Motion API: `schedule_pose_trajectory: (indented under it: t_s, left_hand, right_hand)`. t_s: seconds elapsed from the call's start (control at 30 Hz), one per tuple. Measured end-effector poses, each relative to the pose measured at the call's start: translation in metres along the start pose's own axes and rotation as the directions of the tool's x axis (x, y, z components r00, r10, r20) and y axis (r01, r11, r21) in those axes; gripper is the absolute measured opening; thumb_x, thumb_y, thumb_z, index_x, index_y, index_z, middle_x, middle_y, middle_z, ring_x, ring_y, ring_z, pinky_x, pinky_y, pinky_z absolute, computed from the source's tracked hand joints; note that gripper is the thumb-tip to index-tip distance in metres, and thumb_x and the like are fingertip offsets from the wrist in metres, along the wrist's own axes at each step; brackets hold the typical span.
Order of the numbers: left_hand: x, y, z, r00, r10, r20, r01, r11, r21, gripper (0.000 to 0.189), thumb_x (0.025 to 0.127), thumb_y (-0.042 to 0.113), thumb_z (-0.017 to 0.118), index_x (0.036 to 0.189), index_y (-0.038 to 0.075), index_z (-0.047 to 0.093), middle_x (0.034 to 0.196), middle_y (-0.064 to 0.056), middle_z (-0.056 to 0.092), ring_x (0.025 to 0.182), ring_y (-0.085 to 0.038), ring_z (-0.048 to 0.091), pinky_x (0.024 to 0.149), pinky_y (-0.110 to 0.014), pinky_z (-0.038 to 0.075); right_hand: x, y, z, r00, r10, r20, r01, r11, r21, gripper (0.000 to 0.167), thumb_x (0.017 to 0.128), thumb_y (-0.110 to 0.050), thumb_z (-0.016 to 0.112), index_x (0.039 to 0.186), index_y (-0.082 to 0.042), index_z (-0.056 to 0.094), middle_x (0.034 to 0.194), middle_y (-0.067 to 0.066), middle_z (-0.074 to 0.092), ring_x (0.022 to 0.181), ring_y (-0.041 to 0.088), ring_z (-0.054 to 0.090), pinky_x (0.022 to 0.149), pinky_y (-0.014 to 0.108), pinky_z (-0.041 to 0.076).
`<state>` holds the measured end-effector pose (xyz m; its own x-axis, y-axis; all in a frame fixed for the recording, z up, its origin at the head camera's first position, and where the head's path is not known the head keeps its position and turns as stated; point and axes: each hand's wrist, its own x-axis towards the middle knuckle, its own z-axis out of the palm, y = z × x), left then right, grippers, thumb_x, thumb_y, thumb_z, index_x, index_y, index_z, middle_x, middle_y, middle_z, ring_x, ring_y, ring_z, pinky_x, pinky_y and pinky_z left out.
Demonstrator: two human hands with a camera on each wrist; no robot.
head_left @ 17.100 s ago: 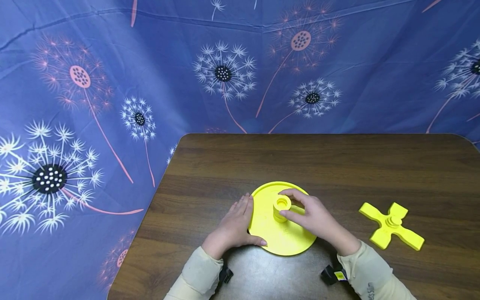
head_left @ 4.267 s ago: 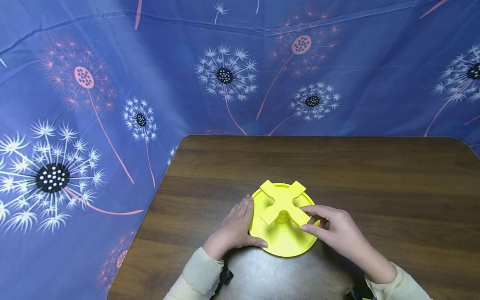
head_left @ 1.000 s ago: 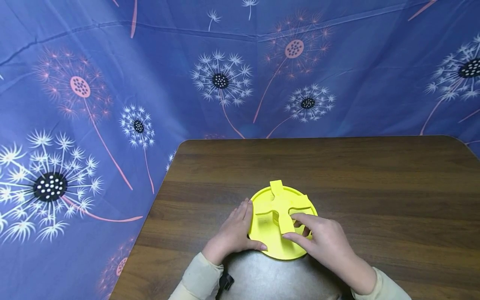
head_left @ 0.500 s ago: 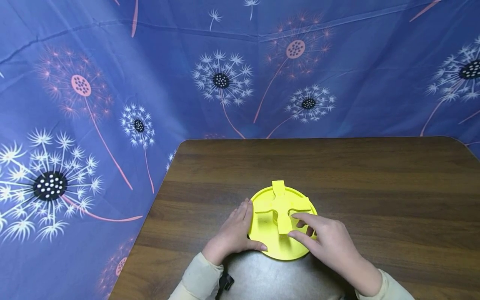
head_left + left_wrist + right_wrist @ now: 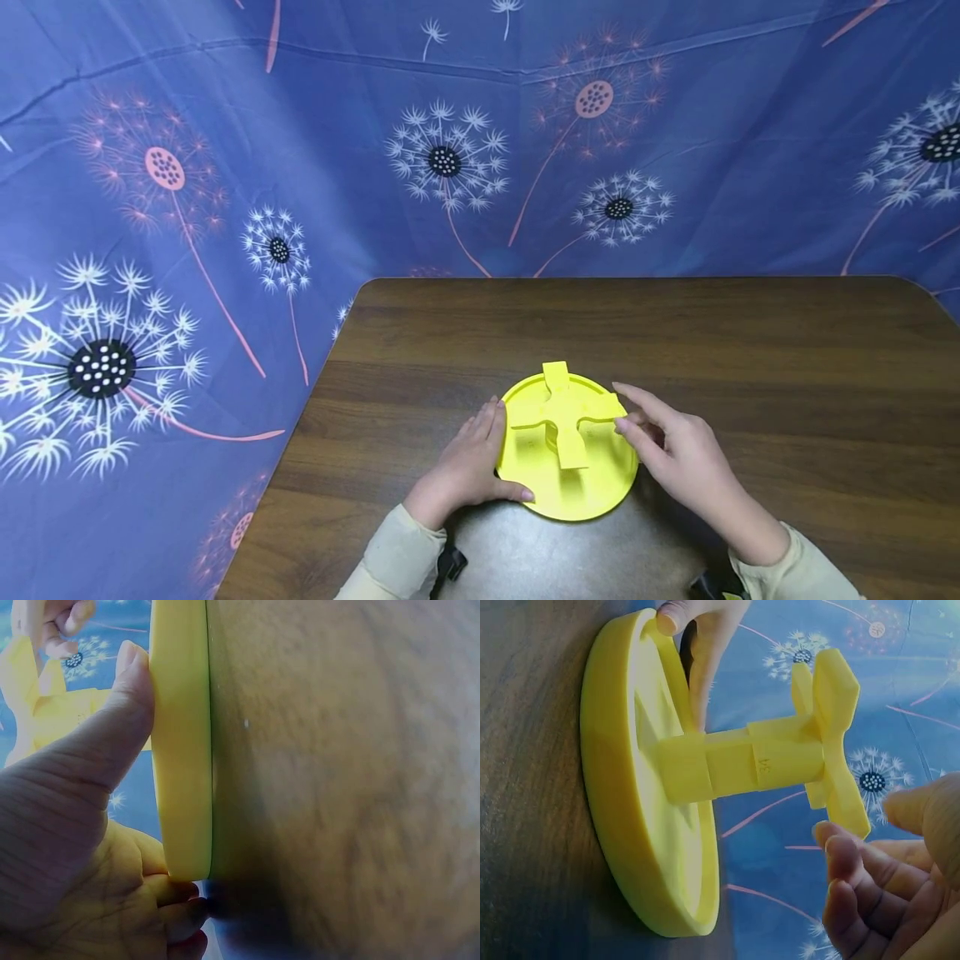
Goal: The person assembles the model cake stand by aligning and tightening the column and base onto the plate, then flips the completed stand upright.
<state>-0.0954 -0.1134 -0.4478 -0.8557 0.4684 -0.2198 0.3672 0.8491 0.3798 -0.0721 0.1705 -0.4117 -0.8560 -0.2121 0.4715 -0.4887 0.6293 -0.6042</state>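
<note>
A yellow round base (image 5: 570, 502) with a raised rim lies flat on the table. From its middle rises a yellow stepped post (image 5: 739, 761), topped by a yellow four-armed cross (image 5: 566, 414). My left hand (image 5: 465, 467) holds the base at its left edge, the thumb at the front and the fingers along the side. In the left wrist view that thumb presses on the base's wall (image 5: 181, 750). At the cross's right arm is my right hand (image 5: 678, 454), thumb and forefinger apart. Its fingertips are very near the arm's end; contact is unclear.
The brown wooden table (image 5: 712, 333) extends behind and to both sides of the base. A blue cloth (image 5: 337, 108) with a dandelion print hangs at the back and left. A small black device (image 5: 452, 562) sits at the left wrist.
Earlier the cross lay on the table at the right; now it tops the post. It turned between 4.3 and 1.0 seconds ago. My right hand has since moved from its front arm to its right arm.
</note>
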Motion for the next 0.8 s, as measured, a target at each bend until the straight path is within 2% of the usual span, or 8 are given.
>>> schedule_pose_trajectory:
  t_s: [0.17,0.33,0.53,0.8]
  left_hand:
    - [0.0,0.0,0.001,1.0,0.0,-0.003,0.0,1.0,0.0,0.129,0.068,0.063,0.079,0.154,-0.002,0.009,0.161,-0.019,0.011,0.147,-0.029,0.015,0.117,-0.045,0.022]
    - [0.0,0.0,0.001,1.0,-0.001,-0.001,0.001,1.0,-0.009,0.128,0.069,0.063,0.078,0.155,-0.002,0.01,0.161,-0.019,0.01,0.148,-0.029,0.014,0.117,-0.045,0.021]
    - [0.0,-0.001,0.0,1.0,-0.008,-0.002,0.008,1.0,-0.016,0.128,0.069,0.063,0.079,0.155,-0.002,0.009,0.161,-0.019,0.009,0.148,-0.029,0.014,0.117,-0.045,0.021]
    - [-0.001,0.0,0.0,1.0,0.003,-0.01,-0.003,1.0,0.002,0.129,0.068,0.064,0.078,0.154,-0.003,0.009,0.161,-0.02,0.01,0.147,-0.031,0.015,0.117,-0.046,0.022]
  right_hand:
    - [0.0,0.005,0.0,0.993,0.075,0.088,-0.077,0.997,0.026,0.04,0.093,-0.006,0.066,0.132,-0.009,0.059,0.08,-0.007,0.067,0.054,0.001,0.045,0.047,0.02,0.041]
    - [0.0,0.008,-0.001,0.984,0.12,0.132,-0.13,0.989,0.074,0.035,0.093,-0.007,0.066,0.127,-0.011,0.062,0.084,-0.004,0.069,0.056,0.005,0.054,0.049,0.023,0.046]
    - [-0.004,0.007,-0.002,0.989,0.091,0.12,-0.103,0.99,0.097,0.03,0.087,-0.006,0.073,0.115,-0.012,0.066,0.084,-0.008,0.068,0.06,0.005,0.054,0.05,0.021,0.044]
    - [-0.012,-0.003,0.002,0.993,0.041,0.108,-0.055,0.991,0.123,0.032,0.077,-0.007,0.082,0.105,-0.016,0.069,0.084,-0.01,0.067,0.062,0.0,0.056,0.052,0.019,0.046]
